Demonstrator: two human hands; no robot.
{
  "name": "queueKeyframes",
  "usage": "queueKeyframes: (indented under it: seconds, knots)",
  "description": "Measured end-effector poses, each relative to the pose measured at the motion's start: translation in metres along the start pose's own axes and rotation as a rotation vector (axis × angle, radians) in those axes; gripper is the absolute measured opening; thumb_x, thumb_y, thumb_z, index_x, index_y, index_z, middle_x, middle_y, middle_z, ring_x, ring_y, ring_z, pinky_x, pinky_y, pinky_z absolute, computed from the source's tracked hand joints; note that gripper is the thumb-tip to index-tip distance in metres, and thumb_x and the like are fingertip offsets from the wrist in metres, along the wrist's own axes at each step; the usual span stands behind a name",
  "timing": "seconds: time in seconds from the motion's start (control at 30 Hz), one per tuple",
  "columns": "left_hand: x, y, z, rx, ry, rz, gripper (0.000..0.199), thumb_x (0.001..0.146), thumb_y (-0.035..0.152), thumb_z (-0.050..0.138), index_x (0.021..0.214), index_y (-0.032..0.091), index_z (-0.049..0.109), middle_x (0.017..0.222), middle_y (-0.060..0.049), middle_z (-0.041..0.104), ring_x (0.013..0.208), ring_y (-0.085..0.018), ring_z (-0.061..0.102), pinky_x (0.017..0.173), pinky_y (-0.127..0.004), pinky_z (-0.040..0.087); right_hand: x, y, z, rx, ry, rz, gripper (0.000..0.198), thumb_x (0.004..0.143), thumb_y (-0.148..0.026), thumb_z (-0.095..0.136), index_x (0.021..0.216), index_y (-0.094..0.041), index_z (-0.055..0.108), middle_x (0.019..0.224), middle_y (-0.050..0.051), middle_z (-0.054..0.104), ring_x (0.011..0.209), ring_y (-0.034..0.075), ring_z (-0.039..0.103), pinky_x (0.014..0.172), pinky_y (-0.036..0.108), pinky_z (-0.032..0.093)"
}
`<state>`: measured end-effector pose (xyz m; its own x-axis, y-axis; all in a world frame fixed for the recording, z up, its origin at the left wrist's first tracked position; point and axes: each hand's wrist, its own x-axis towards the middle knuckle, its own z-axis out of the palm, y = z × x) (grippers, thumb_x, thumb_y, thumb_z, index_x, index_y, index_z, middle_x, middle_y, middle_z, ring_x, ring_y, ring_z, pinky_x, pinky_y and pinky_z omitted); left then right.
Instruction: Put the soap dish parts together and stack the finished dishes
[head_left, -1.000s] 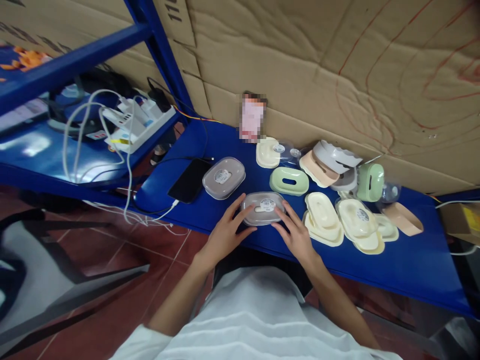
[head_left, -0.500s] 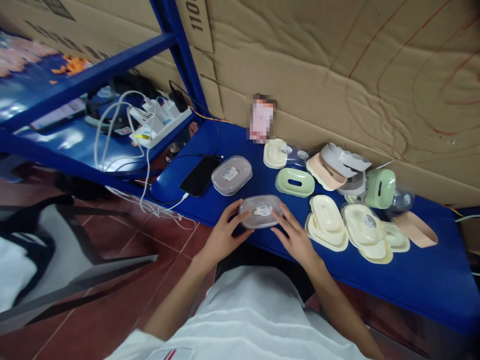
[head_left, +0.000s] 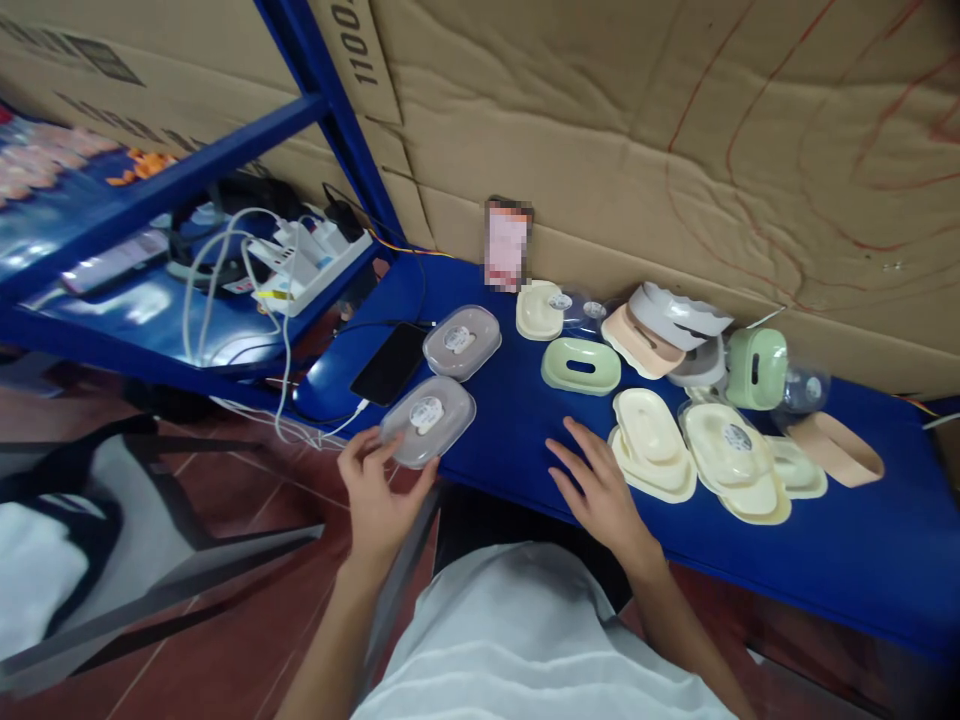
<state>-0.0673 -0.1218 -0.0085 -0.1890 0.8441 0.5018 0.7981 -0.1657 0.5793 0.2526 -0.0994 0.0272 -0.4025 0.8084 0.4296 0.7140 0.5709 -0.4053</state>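
My left hand (head_left: 382,490) grips the near-left end of a grey oval lidded box (head_left: 446,432) with a round white label, thumb at its front edge and fingers at its left. The box is at the front edge of the blue table. Just behind it lies a second grey lidded box (head_left: 480,345) of the same kind. My right hand (head_left: 600,490) holds nothing; its fingers are spread over the table, beside a stack of cream oval trays (head_left: 652,425). Beyond that hand sits a green oval piece with a slot (head_left: 559,372).
Left of the boxes lies a black phone (head_left: 388,365) with a cable. Peach, grey, green and clear oval parts (head_left: 836,450) crowd the right side. A white power strip (head_left: 311,265) rests on the blue rack. Another phone (head_left: 508,245) leans on the cardboard wall.
The grey box has gone left from in front of me to beside the other grey box, with my left hand on it. My right hand has let go of it and opened.
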Motion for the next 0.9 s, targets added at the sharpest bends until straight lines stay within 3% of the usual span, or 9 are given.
queueKeyframes:
  seconds: [0.13, 0.23, 0.33, 0.4, 0.5, 0.53, 0.63, 0.73, 0.9]
  knots:
    - [0.025, 0.003, 0.023, -0.005, -0.059, -0.042, 0.054, 0.094, 0.045, 0.080, 0.138, 0.023, 0.057, 0.150, -0.016, 0.044, 0.142, -0.037, 0.052, 0.123, -0.065, 0.044, -0.029, 0.007, -0.029, -0.113, 0.177, 0.118, 0.058, 0.106, -0.023, 0.061, 0.161, -0.039, 0.051, 0.150, 0.008, 0.068, 0.138, 0.032, 0.066, 0.112, 0.056, 0.058]
    - [0.038, 0.011, 0.042, 0.038, -0.018, -0.051, 0.059, 0.093, 0.047, 0.081, 0.140, 0.021, 0.056, 0.154, -0.019, 0.043, 0.148, -0.042, 0.046, 0.124, -0.068, 0.039, -0.060, 0.028, -0.033, -0.252, 0.181, 0.283, 0.058, 0.105, -0.035, 0.066, 0.161, -0.033, 0.052, 0.150, 0.012, 0.068, 0.141, 0.038, 0.063, 0.117, 0.065, 0.050]
    - [0.041, 0.038, 0.054, 0.028, 0.063, 0.031, 0.058, 0.093, 0.038, 0.081, 0.143, 0.023, 0.056, 0.160, -0.020, 0.041, 0.154, -0.045, 0.041, 0.125, -0.072, 0.034, -0.078, 0.045, -0.025, -0.280, 0.153, 0.340, 0.053, 0.104, -0.041, 0.069, 0.154, -0.028, 0.058, 0.146, 0.014, 0.071, 0.140, 0.038, 0.063, 0.121, 0.069, 0.044]
    - [0.037, 0.065, 0.057, -0.081, -0.051, 0.198, 0.047, 0.100, 0.028, 0.071, 0.145, 0.030, 0.055, 0.153, -0.015, 0.051, 0.147, -0.040, 0.052, 0.124, -0.068, 0.041, -0.075, 0.046, -0.020, -0.218, 0.146, 0.328, 0.040, 0.105, -0.037, 0.068, 0.144, -0.027, 0.065, 0.139, 0.011, 0.075, 0.135, 0.035, 0.067, 0.121, 0.067, 0.044]
    - [0.026, 0.107, 0.063, -0.287, -0.468, 0.531, 0.045, 0.106, 0.022, 0.057, 0.149, 0.035, 0.053, 0.137, -0.011, 0.068, 0.128, -0.032, 0.070, 0.112, -0.057, 0.057, -0.057, 0.035, -0.025, -0.084, 0.148, 0.288, 0.022, 0.107, -0.029, 0.064, 0.127, -0.029, 0.071, 0.123, 0.006, 0.080, 0.122, 0.029, 0.074, 0.121, 0.063, 0.047]
    - [0.021, 0.119, 0.066, -0.315, -0.523, 0.582, 0.042, 0.107, 0.022, 0.056, 0.147, 0.035, 0.055, 0.135, -0.009, 0.070, 0.125, -0.030, 0.072, 0.109, -0.053, 0.061, -0.051, 0.031, -0.031, -0.051, 0.169, 0.272, 0.019, 0.107, -0.027, 0.063, 0.123, -0.030, 0.072, 0.117, 0.004, 0.081, 0.115, 0.027, 0.076, 0.120, 0.060, 0.049]
    - [0.008, 0.142, 0.078, -0.336, -0.602, 0.645, 0.036, 0.108, 0.024, 0.055, 0.142, 0.034, 0.061, 0.136, -0.009, 0.073, 0.128, -0.029, 0.073, 0.112, -0.050, 0.062, -0.045, 0.028, -0.051, -0.013, 0.291, 0.263, 0.017, 0.105, -0.023, 0.064, 0.115, -0.032, 0.074, 0.107, 0.001, 0.082, 0.101, 0.024, 0.078, 0.115, 0.055, 0.055]
    - [0.000, 0.149, 0.091, -0.313, -0.683, 0.646, 0.039, 0.109, 0.026, 0.054, 0.147, 0.035, 0.059, 0.150, -0.009, 0.066, 0.143, -0.031, 0.064, 0.125, -0.053, 0.053, -0.062, 0.036, -0.065, -0.008, 0.352, 0.334, 0.019, 0.103, -0.022, 0.067, 0.118, -0.032, 0.075, 0.111, 0.002, 0.081, 0.105, 0.025, 0.077, 0.117, 0.059, 0.054]
    - [0.001, 0.123, 0.099, -0.221, -0.658, 0.637, 0.045, 0.108, 0.028, 0.061, 0.152, 0.034, 0.056, 0.167, -0.010, 0.053, 0.160, -0.033, 0.044, 0.132, -0.061, 0.041, -0.086, 0.036, -0.054, 0.097, 0.074, 0.293, 0.024, 0.105, -0.023, 0.061, 0.121, -0.034, 0.076, 0.118, 0.001, 0.081, 0.119, 0.026, 0.075, 0.130, 0.065, 0.039]
